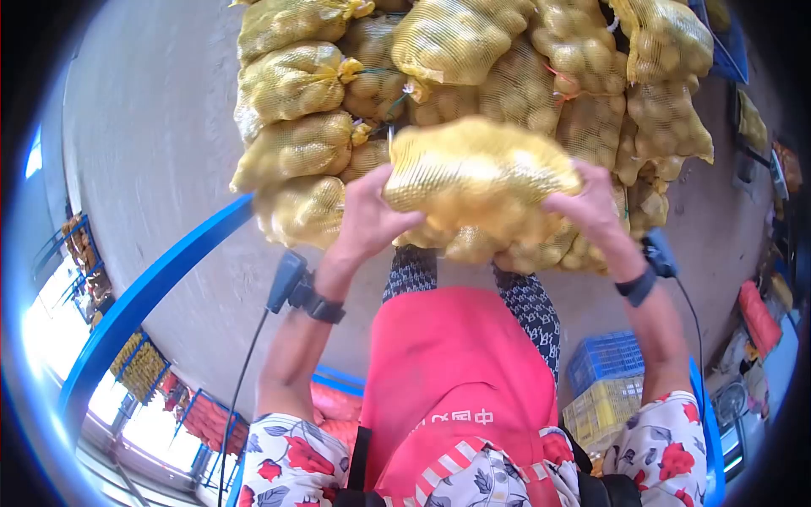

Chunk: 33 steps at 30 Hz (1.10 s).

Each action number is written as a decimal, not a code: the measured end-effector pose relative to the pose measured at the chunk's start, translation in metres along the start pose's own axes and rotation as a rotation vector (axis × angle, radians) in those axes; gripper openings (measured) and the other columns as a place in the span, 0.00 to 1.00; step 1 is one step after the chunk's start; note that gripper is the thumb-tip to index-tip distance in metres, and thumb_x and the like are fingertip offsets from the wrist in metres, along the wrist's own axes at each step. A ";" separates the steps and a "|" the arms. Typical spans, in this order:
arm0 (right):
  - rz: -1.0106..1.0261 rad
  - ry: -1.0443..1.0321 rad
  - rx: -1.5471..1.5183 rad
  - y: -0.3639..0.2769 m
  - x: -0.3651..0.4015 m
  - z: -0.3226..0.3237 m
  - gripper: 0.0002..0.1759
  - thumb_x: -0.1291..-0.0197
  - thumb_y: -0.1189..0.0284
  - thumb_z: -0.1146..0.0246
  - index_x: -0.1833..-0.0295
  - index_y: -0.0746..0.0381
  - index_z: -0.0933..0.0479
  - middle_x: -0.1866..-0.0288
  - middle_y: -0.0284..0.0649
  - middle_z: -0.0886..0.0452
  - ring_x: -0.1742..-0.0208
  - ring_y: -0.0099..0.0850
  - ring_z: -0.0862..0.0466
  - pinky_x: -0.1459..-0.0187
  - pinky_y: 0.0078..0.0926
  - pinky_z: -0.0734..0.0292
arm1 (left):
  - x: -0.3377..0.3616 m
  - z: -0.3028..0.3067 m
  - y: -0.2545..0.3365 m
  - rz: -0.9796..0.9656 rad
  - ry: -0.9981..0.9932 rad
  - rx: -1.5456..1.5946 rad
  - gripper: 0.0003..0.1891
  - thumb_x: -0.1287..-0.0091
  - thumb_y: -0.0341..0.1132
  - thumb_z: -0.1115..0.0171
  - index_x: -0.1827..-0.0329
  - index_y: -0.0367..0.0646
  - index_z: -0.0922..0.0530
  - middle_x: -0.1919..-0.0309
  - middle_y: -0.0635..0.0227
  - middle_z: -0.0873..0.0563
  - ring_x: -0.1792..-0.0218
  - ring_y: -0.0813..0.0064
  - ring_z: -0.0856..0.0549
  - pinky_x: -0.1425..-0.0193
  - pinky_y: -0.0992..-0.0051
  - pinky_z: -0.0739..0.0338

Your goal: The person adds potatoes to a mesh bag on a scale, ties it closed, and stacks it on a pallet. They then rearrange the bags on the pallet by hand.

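Observation:
A full yellow mesh bag (481,173) of round produce is held between both hands in front of the red apron. My left hand (372,211) grips its left end, with thumb and fingers around the mesh. On the right end, my right hand (587,203) is closed in the same way. The bag is slightly blurred and hangs over the near edge of a stack of similar bags. Several stacked bags (300,84) lie on the left of the pile, and more bags (591,51) are at its right. Their necks are tied with thin string.
A blue metal rail (160,279) curves along the left. Blue crates (604,359) and a yellow crate (604,414) stand at the lower right. Red bags (211,422) sit on a rack at the lower left. Grey floor (160,127) shows beside the pile.

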State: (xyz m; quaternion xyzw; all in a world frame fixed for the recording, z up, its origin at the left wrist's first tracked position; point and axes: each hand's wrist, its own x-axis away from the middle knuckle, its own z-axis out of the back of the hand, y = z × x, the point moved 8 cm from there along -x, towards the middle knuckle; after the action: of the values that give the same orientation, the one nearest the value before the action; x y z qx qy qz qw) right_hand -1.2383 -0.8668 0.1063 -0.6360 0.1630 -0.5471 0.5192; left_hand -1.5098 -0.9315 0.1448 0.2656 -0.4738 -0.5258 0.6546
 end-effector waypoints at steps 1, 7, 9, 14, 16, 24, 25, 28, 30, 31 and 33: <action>-0.135 -0.050 0.002 0.010 0.002 -0.019 0.23 0.61 0.77 0.33 0.53 0.69 0.22 0.62 0.34 0.17 0.65 0.19 0.21 0.63 0.19 0.24 | 0.014 0.004 -0.018 0.132 -0.013 0.019 0.26 0.57 0.32 0.27 0.52 0.34 0.21 0.62 0.63 0.15 0.60 0.77 0.17 0.54 0.75 0.23; 0.209 -0.204 0.349 0.001 0.039 -0.096 0.25 0.65 0.75 0.32 0.55 0.70 0.24 0.59 0.46 0.20 0.58 0.35 0.21 0.54 0.28 0.24 | 0.106 0.032 -0.058 0.130 0.179 -0.070 0.23 0.55 0.29 0.27 0.52 0.37 0.21 0.58 0.58 0.16 0.57 0.65 0.16 0.51 0.72 0.23; 0.340 -0.160 0.470 0.028 0.050 -0.120 0.27 0.66 0.73 0.31 0.54 0.70 0.25 0.57 0.48 0.22 0.54 0.40 0.23 0.51 0.32 0.25 | 0.125 0.021 -0.093 0.069 0.217 -0.093 0.23 0.53 0.30 0.27 0.52 0.38 0.22 0.58 0.57 0.17 0.55 0.59 0.17 0.50 0.70 0.23; 0.237 -0.155 0.706 0.140 0.030 -0.197 0.31 0.66 0.67 0.28 0.53 0.69 0.27 0.53 0.48 0.25 0.49 0.47 0.27 0.46 0.37 0.28 | 0.136 -0.016 -0.222 0.309 0.334 -0.230 0.27 0.57 0.29 0.28 0.50 0.37 0.24 0.57 0.54 0.18 0.55 0.54 0.18 0.49 0.66 0.24; 0.305 0.005 0.764 0.139 0.035 -0.193 0.30 0.63 0.63 0.28 0.55 0.68 0.27 0.53 0.48 0.25 0.49 0.46 0.26 0.46 0.38 0.28 | 0.136 -0.022 -0.238 0.489 0.306 -0.085 0.28 0.56 0.30 0.30 0.48 0.37 0.25 0.53 0.52 0.19 0.51 0.53 0.20 0.45 0.66 0.26; 0.084 0.123 0.525 0.090 -0.029 -0.152 0.39 0.58 0.47 0.31 0.46 0.65 0.27 0.47 0.49 0.24 0.44 0.44 0.25 0.44 0.38 0.29 | 0.078 0.020 -0.145 -0.042 0.470 -0.396 0.29 0.46 0.35 0.33 0.41 0.36 0.30 0.44 0.50 0.25 0.41 0.51 0.28 0.37 0.59 0.34; 0.110 0.112 0.566 0.106 -0.044 -0.163 0.39 0.58 0.50 0.29 0.45 0.65 0.27 0.47 0.50 0.23 0.45 0.42 0.24 0.44 0.35 0.29 | 0.050 0.023 -0.145 -0.093 0.456 -0.391 0.29 0.44 0.35 0.34 0.40 0.33 0.31 0.43 0.49 0.26 0.39 0.51 0.30 0.35 0.58 0.36; -0.056 0.039 0.486 0.121 -0.065 -0.176 0.40 0.59 0.51 0.27 0.43 0.66 0.28 0.47 0.51 0.22 0.46 0.40 0.21 0.43 0.33 0.28 | -0.014 0.025 -0.175 -0.133 0.392 -0.557 0.27 0.42 0.45 0.35 0.44 0.36 0.27 0.43 0.51 0.26 0.40 0.51 0.29 0.37 0.59 0.35; -0.338 -0.042 0.332 0.157 -0.060 -0.186 0.42 0.58 0.46 0.29 0.43 0.65 0.27 0.51 0.49 0.19 0.49 0.41 0.19 0.45 0.35 0.27 | -0.026 0.009 -0.208 0.001 0.169 -0.609 0.25 0.43 0.52 0.36 0.52 0.39 0.22 0.47 0.55 0.25 0.44 0.53 0.27 0.40 0.60 0.33; -0.341 -0.042 0.334 0.145 -0.057 -0.187 0.42 0.58 0.46 0.29 0.43 0.65 0.27 0.51 0.49 0.19 0.49 0.41 0.19 0.45 0.35 0.27 | -0.025 0.010 -0.204 0.002 0.168 -0.605 0.25 0.43 0.52 0.36 0.52 0.39 0.22 0.47 0.55 0.25 0.44 0.53 0.27 0.40 0.60 0.33; -0.337 -0.045 0.570 0.123 -0.038 -0.191 0.48 0.60 0.39 0.32 0.40 0.64 0.29 0.50 0.51 0.19 0.46 0.44 0.20 0.44 0.38 0.28 | -0.004 0.008 -0.187 -0.116 0.199 -0.607 0.22 0.44 0.52 0.35 0.59 0.41 0.20 0.53 0.58 0.24 0.48 0.56 0.27 0.44 0.61 0.33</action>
State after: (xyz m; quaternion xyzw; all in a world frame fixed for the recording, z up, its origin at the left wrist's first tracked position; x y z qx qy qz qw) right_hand -1.3724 -0.9794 -0.0435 -0.4950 -0.1158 -0.6347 0.5820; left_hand -1.5987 -0.9838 -0.0115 0.1349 -0.2132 -0.6511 0.7158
